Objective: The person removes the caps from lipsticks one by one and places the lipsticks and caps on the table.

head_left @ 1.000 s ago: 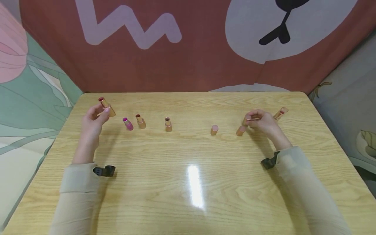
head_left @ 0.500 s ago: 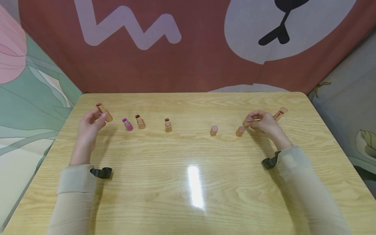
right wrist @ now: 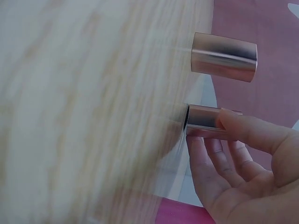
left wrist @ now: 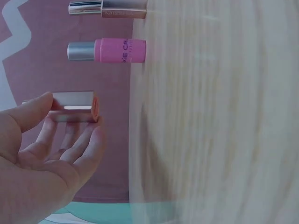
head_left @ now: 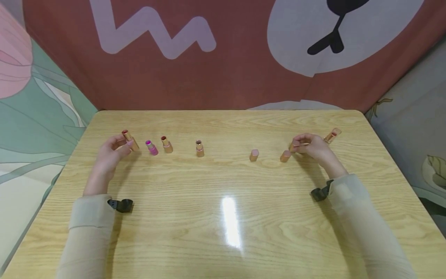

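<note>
In the head view my left hand (head_left: 113,153) pinches an uncapped gold lipstick (head_left: 131,140) between thumb and fingers, at the table's left. The left wrist view shows the base of that lipstick (left wrist: 74,106) raised off the tabletop. Just right of it stand a pink lipstick (head_left: 151,147) and a gold lipstick (head_left: 167,144), both uncapped. My right hand (head_left: 313,148) pinches a rose-gold lipstick cap (head_left: 294,146) by its upper part. Its dark open end faces the table in the right wrist view; contact I cannot tell. Beside it stands another rose-gold cap (head_left: 285,156).
Another uncapped gold lipstick (head_left: 199,148) and a rose-gold cap (head_left: 254,155) stand mid-table (head_left: 174,217). Behind my right hand is a lipstick with a clear top (head_left: 332,135). A magenta object (right wrist: 184,212) shows low in the right wrist view, partly cut off.
My left hand has lowered the gold lipstick toward the table and the pink lipstick. The right hand stays almost still, with the cap in the same grip.
</note>
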Action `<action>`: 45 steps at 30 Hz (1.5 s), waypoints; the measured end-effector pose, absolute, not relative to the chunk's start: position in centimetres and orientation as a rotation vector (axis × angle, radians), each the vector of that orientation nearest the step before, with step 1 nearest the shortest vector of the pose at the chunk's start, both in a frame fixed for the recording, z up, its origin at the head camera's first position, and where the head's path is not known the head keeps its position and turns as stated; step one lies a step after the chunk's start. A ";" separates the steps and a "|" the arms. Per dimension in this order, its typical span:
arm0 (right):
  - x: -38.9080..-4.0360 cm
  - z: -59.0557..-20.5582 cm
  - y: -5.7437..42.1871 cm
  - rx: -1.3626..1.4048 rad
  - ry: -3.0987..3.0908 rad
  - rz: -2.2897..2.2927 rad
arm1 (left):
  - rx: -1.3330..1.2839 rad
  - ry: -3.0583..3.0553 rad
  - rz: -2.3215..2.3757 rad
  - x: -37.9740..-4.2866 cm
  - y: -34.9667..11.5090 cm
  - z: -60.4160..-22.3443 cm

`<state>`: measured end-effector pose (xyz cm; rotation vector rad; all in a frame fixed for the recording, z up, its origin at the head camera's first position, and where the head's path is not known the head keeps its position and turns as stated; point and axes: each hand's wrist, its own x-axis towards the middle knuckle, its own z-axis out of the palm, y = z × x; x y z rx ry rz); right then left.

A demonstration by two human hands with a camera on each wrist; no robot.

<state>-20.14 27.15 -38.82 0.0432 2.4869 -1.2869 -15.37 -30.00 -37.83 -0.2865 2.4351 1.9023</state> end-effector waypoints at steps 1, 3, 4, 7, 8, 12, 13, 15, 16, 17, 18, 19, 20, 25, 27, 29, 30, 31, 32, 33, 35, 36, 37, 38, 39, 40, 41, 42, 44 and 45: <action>-20.1 -38.8 27.2 0.043 2.483 -1.292 | -0.286 2.430 1.888 -15.4 -30.0 -37.9; -20.2 -38.9 27.2 0.046 2.480 -1.286 | -0.283 2.466 1.801 -15.4 -30.1 -38.1; -20.2 -38.9 27.2 0.048 2.479 -1.285 | -0.280 2.489 1.751 -15.4 -30.2 -38.2; -20.2 -38.8 27.2 0.058 2.471 -1.281 | -0.269 2.520 1.668 -15.4 -30.3 -38.4; -20.2 -38.8 27.2 0.058 2.469 -1.279 | -0.264 2.526 1.650 -15.4 -30.3 -38.4; -20.2 -38.7 27.3 0.054 2.455 -1.285 | -0.248 2.539 1.602 -15.4 -30.3 -38.6; -20.2 -38.7 27.3 0.051 2.453 -1.285 | -0.248 2.542 1.592 -15.4 -30.3 -38.6; -20.1 -38.6 27.4 0.048 2.466 -1.268 | -0.243 2.546 1.581 -15.3 -30.3 -38.5; -20.1 -38.5 27.4 0.044 2.473 -1.262 | -0.241 2.546 1.578 -15.3 -30.3 -38.6; -20.0 -38.5 27.4 0.042 2.481 -1.252 | -0.239 2.545 1.577 -15.4 -30.3 -38.6; -20.0 -38.5 27.5 0.035 2.488 -1.243 | -0.237 2.546 1.578 -15.4 -30.3 -38.6; -19.9 -38.5 27.6 0.030 2.496 -1.234 | -0.237 2.544 1.576 -15.4 -30.3 -38.6; -19.9 -38.4 27.6 0.021 2.506 -1.225 | -0.236 2.539 1.581 -15.4 -30.3 -38.6; -19.6 -38.0 27.9 -0.002 2.494 -1.285 | -0.239 2.534 1.562 -15.5 -30.3 -38.8; -19.5 -37.7 28.1 -0.008 2.496 -1.332 | -0.242 2.541 1.551 -15.5 -30.2 -38.8; -19.4 -37.4 28.3 -0.010 2.521 -1.367 | -0.247 2.547 1.539 -15.5 -30.2 -38.7; -19.3 -37.3 28.4 -0.018 2.544 -1.383 | -0.250 2.549 1.531 -15.5 -30.1 -38.7; -19.2 -37.2 28.4 -0.017 2.566 -1.392 | -0.252 2.551 1.527 -15.5 -30.1 -38.7; -19.2 -37.1 28.5 -0.019 2.588 -1.403 | -0.254 2.552 1.522 -15.5 -30.1 -38.7; -19.1 -36.9 28.6 -0.018 2.603 -1.423 | -0.255 2.553 1.515 -15.5 -30.1 -38.7; -19.0 -36.8 28.9 -0.020 2.620 -1.479 | -0.254 2.553 1.506 -15.5 -30.1 -38.8; -18.9 -36.7 29.1 -0.014 2.625 -1.506 | -0.254 2.554 1.498 -15.5 -30.1 -38.8; -18.9 -36.6 29.3 -0.005 2.631 -1.529 | -0.256 2.554 1.491 -15.5 -30.0 -38.8; -18.8 -36.5 29.5 0.007 2.633 -1.552 | -0.256 2.553 1.484 -15.6 -30.0 -38.8; -18.8 -36.4 29.6 0.022 2.638 -1.573 | -0.255 2.549 1.481 -15.6 -30.0 -38.8; -18.7 -36.3 29.8 0.042 2.647 -1.595 | -0.254 2.545 1.480 -15.6 -30.0 -38.8; -18.7 -36.2 30.0 0.063 2.662 -1.603 | -0.253 2.544 1.477 -15.7 -29.9 -38.8; -18.6 -36.0 30.1 0.087 2.679 -1.604 | -0.251 2.540 1.475 -15.7 -30.0 -38.9; -18.5 -35.7 30.5 0.118 2.663 -1.672 | -0.244 2.531 1.474 -15.8 -30.0 -38.9; -18.5 -35.6 30.6 0.131 2.665 -1.700 | -0.238 2.526 1.475 -15.8 -30.0 -39.0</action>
